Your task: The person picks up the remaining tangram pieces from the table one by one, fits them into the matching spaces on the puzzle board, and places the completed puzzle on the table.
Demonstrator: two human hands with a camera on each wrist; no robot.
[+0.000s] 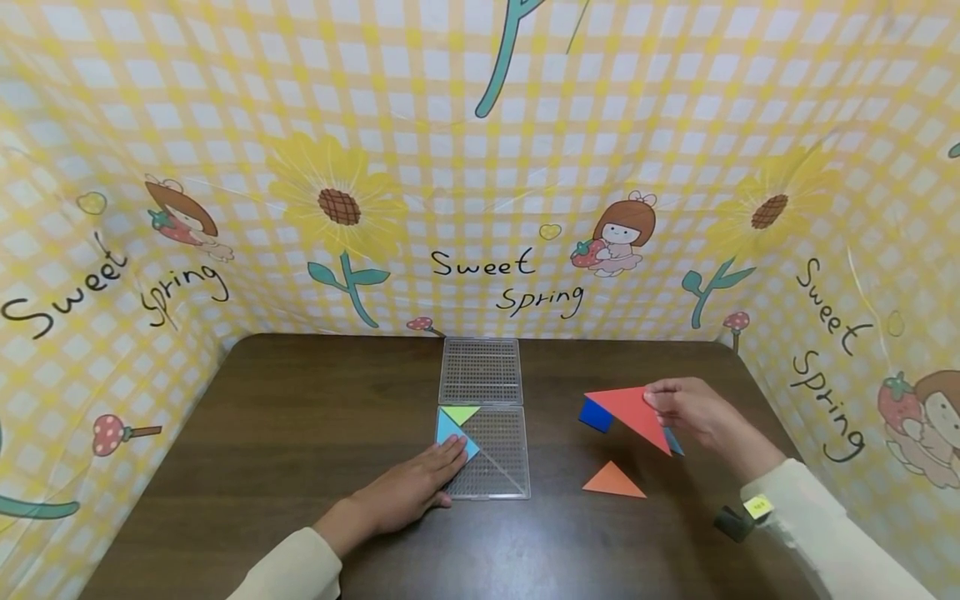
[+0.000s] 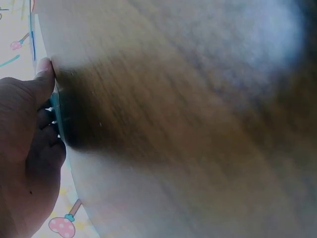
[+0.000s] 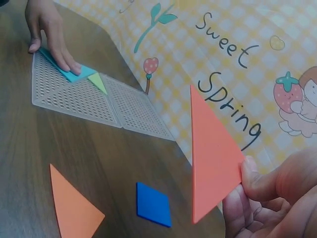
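My right hand (image 1: 693, 412) pinches a large red triangle tile (image 1: 626, 408) at its edge between thumb and fingers, held up over the table. In the right wrist view the same red triangle (image 3: 210, 163) stands nearly upright. My left hand (image 1: 408, 492) lies with straight fingers on a light blue tile (image 1: 455, 432), at the left side of the clear perforated tray (image 1: 498, 467). A small green triangle (image 1: 459, 413) sits in the tray's far left corner, beside the light blue tile. In the left wrist view only the hand's side (image 2: 29, 124) shows.
An orange triangle (image 1: 613, 483) and a dark blue four-sided tile (image 1: 595, 415) lie on the brown table (image 1: 322, 417) to the right. Another bluish tile (image 1: 677, 443) is mostly hidden behind the red triangle. The tray's perforated lid (image 1: 480, 371) lies flat toward the printed curtain.
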